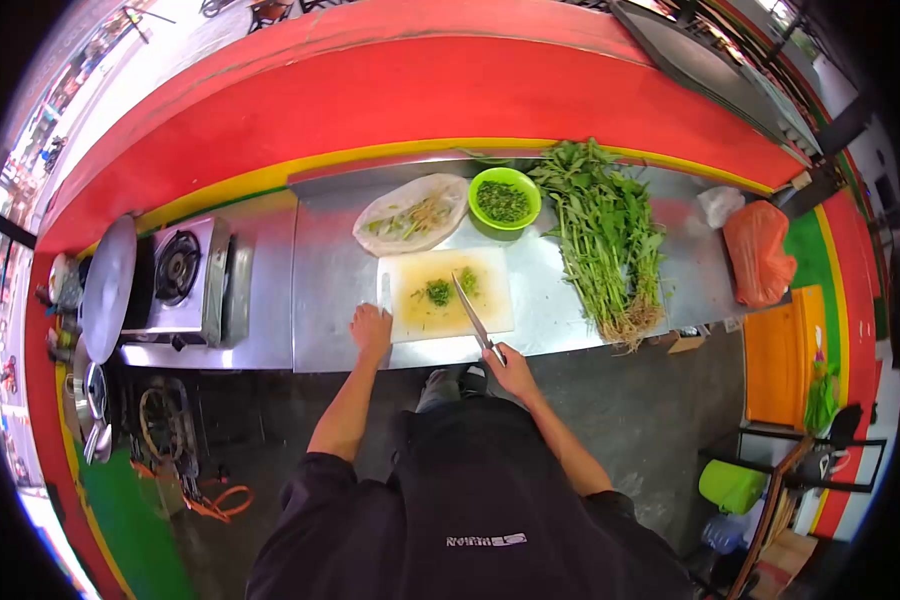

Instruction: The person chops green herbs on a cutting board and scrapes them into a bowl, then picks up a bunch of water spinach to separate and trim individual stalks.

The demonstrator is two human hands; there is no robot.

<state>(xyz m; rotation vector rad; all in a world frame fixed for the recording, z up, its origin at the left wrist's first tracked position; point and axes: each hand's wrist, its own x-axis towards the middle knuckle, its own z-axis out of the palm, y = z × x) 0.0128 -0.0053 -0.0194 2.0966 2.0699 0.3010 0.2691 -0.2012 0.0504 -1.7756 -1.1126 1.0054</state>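
A white cutting board (490,268) with a yellow-stained middle lies on the steel counter. Chopped greens (438,292) sit at its centre, with a smaller pile of greens (469,281) to the right. My right hand (511,368) is closed round the handle of a knife (472,313), whose blade slants up and left over the board, beside the smaller pile. My left hand (371,328) rests at the board's lower left edge; whether it grips anything is too small to tell. Behind the board are a green bowl (503,197) of chopped greens and a plastic bag (410,215) with cut stems.
Long leafy greens with roots (610,240) lie to the right of the board. Farther right are an orange plastic bag (759,254) and a clear bag (720,205). A gas stove (185,280) and a large round lid or pan (109,288) stand at the left.
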